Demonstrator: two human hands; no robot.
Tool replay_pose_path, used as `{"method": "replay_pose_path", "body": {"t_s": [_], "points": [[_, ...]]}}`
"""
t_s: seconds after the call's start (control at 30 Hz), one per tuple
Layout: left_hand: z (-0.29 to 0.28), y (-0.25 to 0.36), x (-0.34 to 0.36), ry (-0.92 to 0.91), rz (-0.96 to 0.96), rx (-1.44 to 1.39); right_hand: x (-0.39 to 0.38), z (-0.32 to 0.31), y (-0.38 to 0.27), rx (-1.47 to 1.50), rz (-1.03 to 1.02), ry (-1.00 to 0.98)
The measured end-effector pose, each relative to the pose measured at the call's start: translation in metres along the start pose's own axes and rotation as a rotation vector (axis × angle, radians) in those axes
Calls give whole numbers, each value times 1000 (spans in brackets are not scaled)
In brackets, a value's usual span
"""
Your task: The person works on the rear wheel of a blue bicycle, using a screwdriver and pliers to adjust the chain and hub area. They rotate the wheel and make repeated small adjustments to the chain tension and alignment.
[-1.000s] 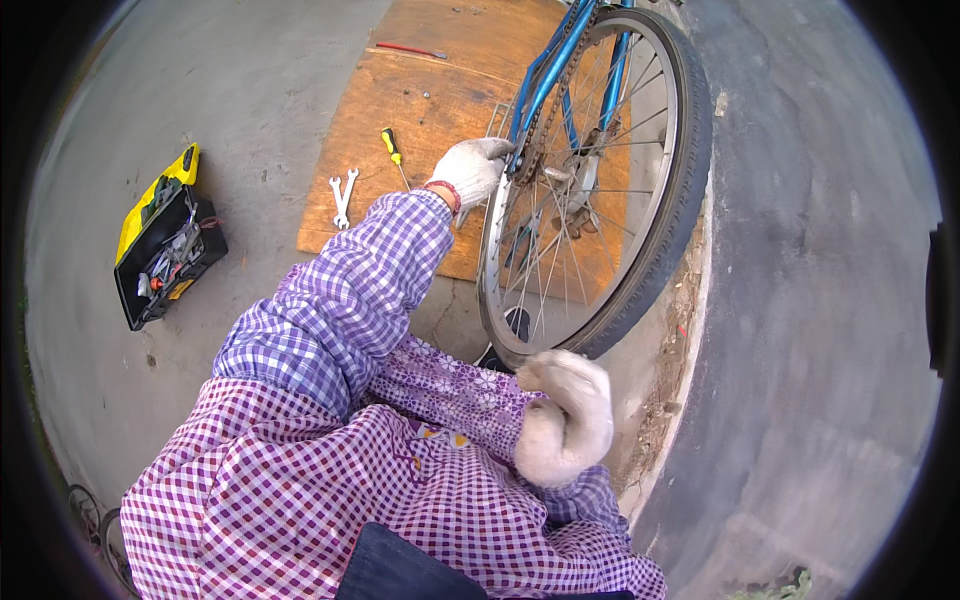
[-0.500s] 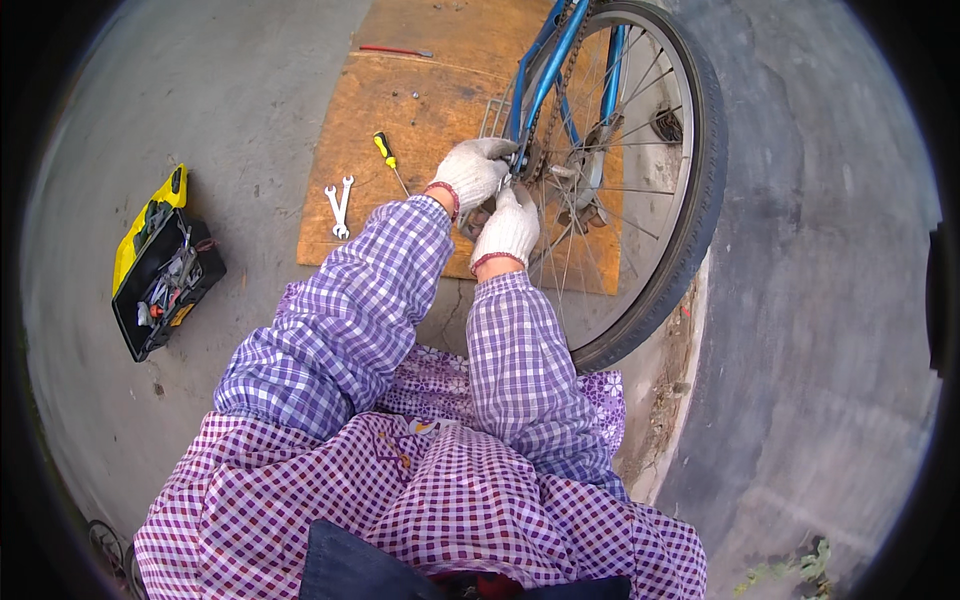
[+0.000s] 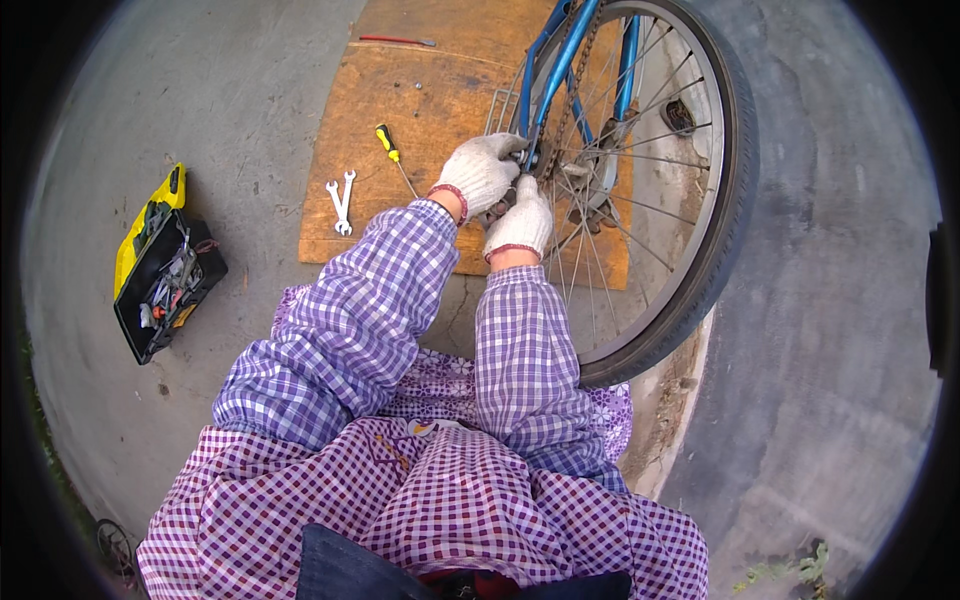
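Note:
Both my hands wear white knit gloves with red cuffs and meet at the hub end of a bicycle wheel. My left hand is closed at the lower end of the blue bicycle frame, its fingertips by a dark round part at the axle. Just below and to the right, my right hand pinches at the same spot, fingers pointing away from me. Whatever lies between the fingers is hidden by the gloves. A rusty chain runs along the frame beside the spokes.
A wooden board lies under the bicycle. On it are two open-end wrenches, a yellow-and-black screwdriver, a thin red-handled tool and small hardware. An open black-and-yellow toolbox with tools inside stands at the left.
The wheel and frame have shifted right and slightly toward me. Both hands have moved a little to the right with them, staying at the axle.

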State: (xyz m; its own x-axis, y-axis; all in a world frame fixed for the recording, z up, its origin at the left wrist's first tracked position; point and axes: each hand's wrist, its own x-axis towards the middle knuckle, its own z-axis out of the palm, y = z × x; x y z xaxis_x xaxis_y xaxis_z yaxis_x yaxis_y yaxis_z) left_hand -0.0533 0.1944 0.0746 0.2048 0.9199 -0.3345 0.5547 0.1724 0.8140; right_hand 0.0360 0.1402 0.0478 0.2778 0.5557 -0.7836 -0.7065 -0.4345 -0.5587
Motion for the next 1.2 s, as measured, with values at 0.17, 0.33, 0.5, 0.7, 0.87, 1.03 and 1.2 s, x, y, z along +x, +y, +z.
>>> {"method": "replay_pose_path", "body": {"t_s": [0.17,0.33,0.5,0.7,0.87,1.03,1.2], "points": [[-14,-3,5,17,8,14,3,13,2,-14,-22,-45],[-34,-6,11,99,8,-60,4,38,-2,9,16,-105],[-26,5,13,118,-30,-76,7,41,-13,4,1,-54],[-16,15,16,118,-63,-113,12,34,-20,31,-28,-65],[-21,18,20,102,-82,-163,16,29,-21,172,29,-169],[-19,15,24,114,-90,-197,29,34,-21,181,61,-144],[-16,11,30,146,-20,-125,34,32,-26,152,42,-217]]}}
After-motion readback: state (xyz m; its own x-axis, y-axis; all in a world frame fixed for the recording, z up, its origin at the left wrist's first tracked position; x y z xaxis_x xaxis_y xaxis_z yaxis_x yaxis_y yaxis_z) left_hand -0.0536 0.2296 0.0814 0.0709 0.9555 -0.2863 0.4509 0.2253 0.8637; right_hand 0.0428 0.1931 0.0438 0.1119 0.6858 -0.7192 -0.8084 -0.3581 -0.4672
